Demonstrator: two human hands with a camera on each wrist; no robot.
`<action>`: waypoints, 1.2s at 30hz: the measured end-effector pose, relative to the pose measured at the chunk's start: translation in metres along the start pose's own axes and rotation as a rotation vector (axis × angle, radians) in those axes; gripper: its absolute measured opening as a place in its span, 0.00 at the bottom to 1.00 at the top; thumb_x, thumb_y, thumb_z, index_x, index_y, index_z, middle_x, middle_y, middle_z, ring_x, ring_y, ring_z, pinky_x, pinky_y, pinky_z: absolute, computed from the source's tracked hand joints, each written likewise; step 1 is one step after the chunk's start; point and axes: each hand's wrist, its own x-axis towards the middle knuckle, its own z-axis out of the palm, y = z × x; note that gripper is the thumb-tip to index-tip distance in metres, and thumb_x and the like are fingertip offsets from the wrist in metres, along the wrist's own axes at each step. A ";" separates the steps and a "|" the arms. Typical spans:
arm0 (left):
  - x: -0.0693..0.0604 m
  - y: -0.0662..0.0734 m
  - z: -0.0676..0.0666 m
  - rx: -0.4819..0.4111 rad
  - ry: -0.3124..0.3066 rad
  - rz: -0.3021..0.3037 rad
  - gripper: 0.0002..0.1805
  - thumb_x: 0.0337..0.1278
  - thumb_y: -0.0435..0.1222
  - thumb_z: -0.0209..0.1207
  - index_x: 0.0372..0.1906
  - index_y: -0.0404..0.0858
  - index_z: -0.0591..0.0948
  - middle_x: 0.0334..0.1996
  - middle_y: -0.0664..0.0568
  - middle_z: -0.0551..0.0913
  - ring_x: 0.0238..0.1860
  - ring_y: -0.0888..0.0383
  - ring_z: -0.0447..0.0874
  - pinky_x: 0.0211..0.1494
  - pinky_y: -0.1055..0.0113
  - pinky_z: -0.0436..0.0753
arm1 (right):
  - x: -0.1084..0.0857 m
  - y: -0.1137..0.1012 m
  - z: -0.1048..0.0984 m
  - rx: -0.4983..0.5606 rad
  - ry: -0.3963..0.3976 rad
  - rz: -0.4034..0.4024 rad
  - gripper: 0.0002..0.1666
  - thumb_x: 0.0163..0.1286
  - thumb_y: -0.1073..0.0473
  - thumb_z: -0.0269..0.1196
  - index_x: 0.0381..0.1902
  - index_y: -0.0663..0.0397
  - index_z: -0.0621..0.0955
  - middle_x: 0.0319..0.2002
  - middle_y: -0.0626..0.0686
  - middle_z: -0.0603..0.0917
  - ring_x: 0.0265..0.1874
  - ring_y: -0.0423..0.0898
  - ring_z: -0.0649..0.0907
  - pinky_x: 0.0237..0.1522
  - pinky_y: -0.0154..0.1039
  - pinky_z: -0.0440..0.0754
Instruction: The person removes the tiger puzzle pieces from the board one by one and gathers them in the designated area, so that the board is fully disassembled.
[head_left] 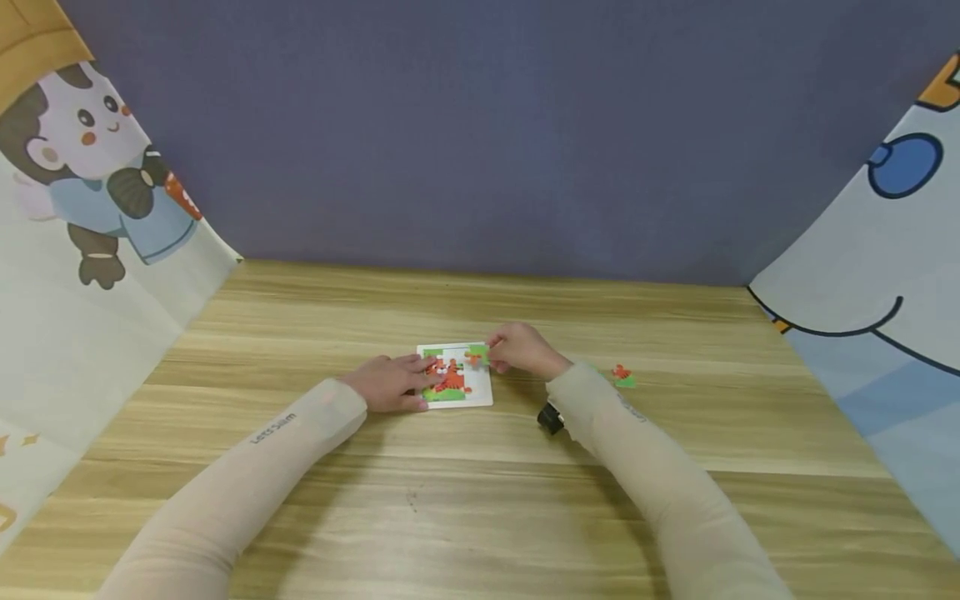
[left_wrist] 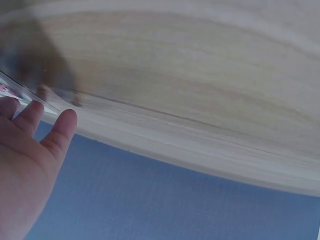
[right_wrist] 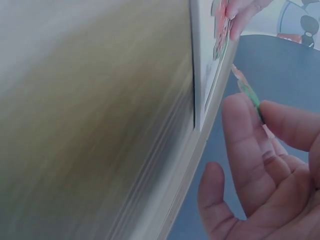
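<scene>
A white-framed jigsaw board lies on the table, its left and middle partly covered by joined orange and green pieces. My left hand rests on the board's left side with its fingers spread, hiding part of the picture. Between thumb and fingertip, my right hand pinches an orange-and-green puzzle piece over the board's upper right corner. The right wrist view shows this puzzle piece edge-on, tilted and apart from the board. In the left wrist view, the left hand shows its fingers extended.
Another orange-and-green puzzle piece lies on the wooden table, right of the right wrist; a bit of green shows beside the sleeve. A black device sits under that wrist. A dark blue panel stands behind the table.
</scene>
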 end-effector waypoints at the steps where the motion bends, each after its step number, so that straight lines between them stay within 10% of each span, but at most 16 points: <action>1: 0.000 0.000 0.000 -0.001 -0.002 -0.001 0.33 0.68 0.52 0.50 0.73 0.45 0.62 0.73 0.42 0.54 0.72 0.39 0.53 0.65 0.40 0.62 | -0.002 0.001 -0.002 0.002 0.001 -0.004 0.13 0.63 0.70 0.59 0.46 0.70 0.80 0.29 0.57 0.83 0.21 0.42 0.81 0.31 0.35 0.83; 21: 0.008 -0.002 -0.003 -0.060 -0.069 -0.115 0.41 0.64 0.54 0.53 0.76 0.44 0.53 0.75 0.44 0.49 0.74 0.41 0.45 0.69 0.41 0.56 | -0.035 0.037 -0.040 -0.031 0.026 -0.055 0.19 0.63 0.70 0.55 0.52 0.70 0.79 0.32 0.58 0.85 0.25 0.46 0.83 0.36 0.40 0.82; 36: 0.009 -0.004 -0.005 -0.129 -0.059 -0.150 0.45 0.60 0.55 0.57 0.76 0.44 0.53 0.76 0.42 0.44 0.75 0.43 0.41 0.70 0.40 0.53 | -0.064 0.051 -0.066 -0.066 0.025 -0.013 0.22 0.68 0.67 0.49 0.56 0.72 0.76 0.52 0.67 0.80 0.32 0.51 0.84 0.46 0.47 0.81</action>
